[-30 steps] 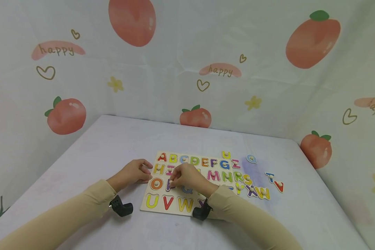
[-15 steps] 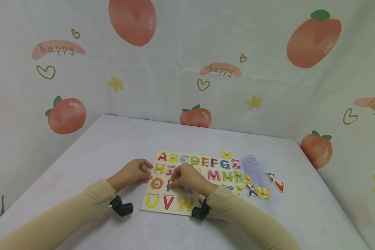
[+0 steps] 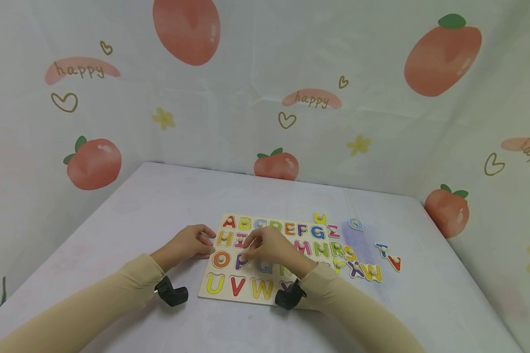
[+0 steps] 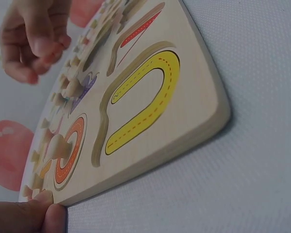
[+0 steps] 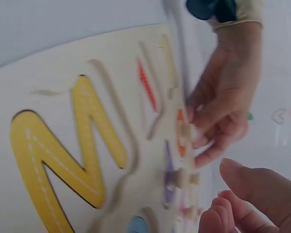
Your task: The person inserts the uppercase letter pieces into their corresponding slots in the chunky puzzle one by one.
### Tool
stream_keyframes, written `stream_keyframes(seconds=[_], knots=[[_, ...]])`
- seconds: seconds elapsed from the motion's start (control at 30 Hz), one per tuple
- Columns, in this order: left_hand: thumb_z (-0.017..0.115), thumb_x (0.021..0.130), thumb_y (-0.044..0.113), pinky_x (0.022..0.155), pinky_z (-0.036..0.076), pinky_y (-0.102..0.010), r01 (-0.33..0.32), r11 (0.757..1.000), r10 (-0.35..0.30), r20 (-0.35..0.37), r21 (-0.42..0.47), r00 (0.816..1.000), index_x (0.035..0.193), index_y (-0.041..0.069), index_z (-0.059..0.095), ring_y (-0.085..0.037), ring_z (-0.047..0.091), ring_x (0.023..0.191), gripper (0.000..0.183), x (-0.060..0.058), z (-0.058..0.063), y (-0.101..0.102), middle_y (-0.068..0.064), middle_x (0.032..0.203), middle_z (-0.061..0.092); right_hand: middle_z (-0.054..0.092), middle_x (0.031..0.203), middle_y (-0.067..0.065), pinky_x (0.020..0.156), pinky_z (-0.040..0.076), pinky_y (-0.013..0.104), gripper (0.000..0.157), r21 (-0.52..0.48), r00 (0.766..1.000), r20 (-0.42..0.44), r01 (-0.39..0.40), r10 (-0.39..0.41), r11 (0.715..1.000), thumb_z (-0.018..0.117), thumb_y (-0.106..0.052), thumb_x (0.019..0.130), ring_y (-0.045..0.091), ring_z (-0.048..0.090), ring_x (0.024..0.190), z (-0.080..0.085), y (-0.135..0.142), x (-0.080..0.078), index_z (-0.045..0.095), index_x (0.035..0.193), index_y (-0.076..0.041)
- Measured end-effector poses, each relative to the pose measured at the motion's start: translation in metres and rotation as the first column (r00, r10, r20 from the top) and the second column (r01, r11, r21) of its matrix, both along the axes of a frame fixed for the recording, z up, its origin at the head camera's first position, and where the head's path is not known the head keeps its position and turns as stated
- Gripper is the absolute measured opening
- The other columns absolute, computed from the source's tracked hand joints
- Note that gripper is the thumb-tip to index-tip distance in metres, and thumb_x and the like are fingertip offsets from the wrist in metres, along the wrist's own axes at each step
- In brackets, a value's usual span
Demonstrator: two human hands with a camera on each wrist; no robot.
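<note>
In the head view a wooden alphabet puzzle board point(image 3: 224, 296) lies flat, with knobbed letters in its upper rows. My left hand point(image 3: 187, 242) holds the board's left edge; in the left wrist view its thumb point(image 4: 19, 216) and a fingertip meet at the edge near the orange O point(image 4: 72, 150). Over the board is my right hand point(image 3: 269, 247), its fingers apart with nothing between them. Just below its thumb, the purple letter P point(image 3: 238, 262) sits in the third row. The right wrist view shows that thumb point(image 5: 262, 189) apart from the knobs.
Recesses with printed Q point(image 3: 264, 267), U point(image 3: 215, 284), V point(image 3: 237, 287) and W point(image 3: 262, 290) show on the board. Several loose letters lie at its right, among them a yellow U point(image 3: 320, 219), blue Q point(image 3: 355, 224), T point(image 3: 382, 250), red V point(image 3: 394, 264) and yellow W point(image 3: 373, 273).
The right hand has let go of the P's knob and lifted slightly up and to the right, so more of the P shows. My left hand has stayed in place.
</note>
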State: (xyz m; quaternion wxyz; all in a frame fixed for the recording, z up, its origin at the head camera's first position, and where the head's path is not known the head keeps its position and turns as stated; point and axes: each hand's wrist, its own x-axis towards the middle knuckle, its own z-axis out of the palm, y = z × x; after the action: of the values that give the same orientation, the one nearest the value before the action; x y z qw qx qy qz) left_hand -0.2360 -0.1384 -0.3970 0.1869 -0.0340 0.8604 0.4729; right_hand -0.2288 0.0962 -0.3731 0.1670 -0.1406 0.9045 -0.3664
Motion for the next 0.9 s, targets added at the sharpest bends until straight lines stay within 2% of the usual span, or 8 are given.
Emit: stream_keyframes(seconds=[0.17, 0.37, 0.43, 0.57, 0.67, 0.73, 0.8, 0.9], knots=[[0.073, 0.083, 0.003, 0.067, 0.059, -0.025, 0.008, 1.0, -0.008, -0.002, -0.002, 1.0, 0.12, -0.002, 0.056, -0.015, 0.06, 0.073, 0.041, 0.0, 0.0, 0.0, -0.011, 0.093, 0.06, 0.063, 0.075, 0.001, 0.061, 0.048, 0.027, 0.022, -0.109, 0.999, -0.011, 0.037, -0.038, 0.993, 0.081, -0.023, 0.078, 0.015, 0.057, 0.069, 0.014, 0.023, -0.001, 0.071, 0.093, -0.012], [0.073, 0.083, 0.003, 0.067, 0.059, -0.025, 0.002, 1.0, -0.002, 0.0, -0.006, 1.0, 0.12, -0.002, 0.056, -0.015, 0.06, 0.074, 0.041, -0.001, 0.0, 0.0, -0.011, 0.093, 0.06, 0.066, 0.081, 0.003, 0.077, 0.058, 0.04, 0.027, -0.256, 0.991, -0.025, 0.124, -0.135, 0.959, 0.076, -0.018, 0.084, 0.021, 0.065, 0.077, 0.028, 0.067, -0.008, 0.068, 0.104, -0.001], [0.073, 0.083, 0.004, 0.067, 0.059, -0.025, 0.003, 1.0, -0.003, 0.0, -0.01, 1.0, 0.12, -0.001, 0.056, -0.015, 0.06, 0.074, 0.041, -0.001, -0.001, 0.0, -0.011, 0.093, 0.06, 0.066, 0.083, 0.004, 0.079, 0.058, 0.043, 0.029, -0.283, 0.984, -0.045, 0.151, -0.171, 0.947, 0.074, -0.019, 0.085, 0.028, 0.066, 0.081, 0.029, 0.085, -0.01, 0.067, 0.106, -0.001], [0.073, 0.083, 0.004, 0.067, 0.059, -0.025, 0.004, 1.0, -0.004, -0.001, -0.014, 1.0, 0.12, -0.001, 0.056, -0.016, 0.06, 0.074, 0.041, -0.001, -0.001, 0.001, -0.011, 0.093, 0.06, 0.065, 0.092, 0.008, 0.081, 0.057, 0.043, 0.034, -0.298, 0.969, -0.074, 0.205, -0.236, 0.932, 0.071, -0.022, 0.088, 0.037, 0.064, 0.091, 0.029, 0.124, -0.015, 0.065, 0.112, 0.001], [0.073, 0.083, 0.003, 0.067, 0.059, -0.025, 0.005, 1.0, -0.005, 0.0, -0.008, 1.0, 0.12, -0.001, 0.056, -0.016, 0.06, 0.074, 0.041, -0.001, -0.001, 0.001, -0.011, 0.093, 0.06, 0.063, 0.105, 0.013, 0.082, 0.058, 0.032, 0.04, -0.288, 0.955, -0.081, 0.253, -0.286, 0.924, 0.068, -0.024, 0.091, 0.033, 0.063, 0.097, 0.028, 0.152, -0.019, 0.06, 0.118, 0.003], [0.073, 0.083, 0.004, 0.067, 0.059, -0.025, 0.009, 1.0, -0.009, 0.0, -0.008, 1.0, 0.12, -0.001, 0.056, -0.016, 0.06, 0.074, 0.041, 0.0, 0.0, 0.001, -0.011, 0.093, 0.06, 0.061, 0.11, 0.014, 0.082, 0.057, 0.024, 0.044, -0.288, 0.94, -0.089, 0.293, -0.331, 0.911, 0.067, -0.026, 0.092, 0.023, 0.062, 0.097, 0.027, 0.17, -0.023, 0.057, 0.123, 0.004], [0.073, 0.083, 0.003, 0.067, 0.059, -0.025, 0.011, 1.0, -0.011, 0.0, -0.007, 1.0, 0.12, -0.001, 0.056, -0.016, 0.06, 0.074, 0.041, 0.0, 0.001, 0.0, -0.011, 0.093, 0.06, 0.062, 0.109, 0.007, 0.079, 0.055, 0.017, 0.048, -0.319, 0.916, -0.099, 0.341, -0.389, 0.884, 0.065, -0.029, 0.093, 0.013, 0.062, 0.094, 0.024, 0.186, -0.028, 0.054, 0.126, 0.004], [0.073, 0.083, 0.003, 0.067, 0.058, -0.025, 0.012, 1.0, -0.012, -0.002, -0.008, 1.0, 0.12, -0.002, 0.056, -0.016, 0.06, 0.074, 0.042, 0.001, 0.003, 0.0, -0.011, 0.092, 0.06, 0.062, 0.099, -0.009, 0.078, 0.053, 0.012, 0.053, -0.388, 0.877, -0.099, 0.401, -0.47, 0.83, 0.063, -0.031, 0.094, -0.001, 0.061, 0.087, 0.018, 0.206, -0.036, 0.049, 0.131, 0.005]])
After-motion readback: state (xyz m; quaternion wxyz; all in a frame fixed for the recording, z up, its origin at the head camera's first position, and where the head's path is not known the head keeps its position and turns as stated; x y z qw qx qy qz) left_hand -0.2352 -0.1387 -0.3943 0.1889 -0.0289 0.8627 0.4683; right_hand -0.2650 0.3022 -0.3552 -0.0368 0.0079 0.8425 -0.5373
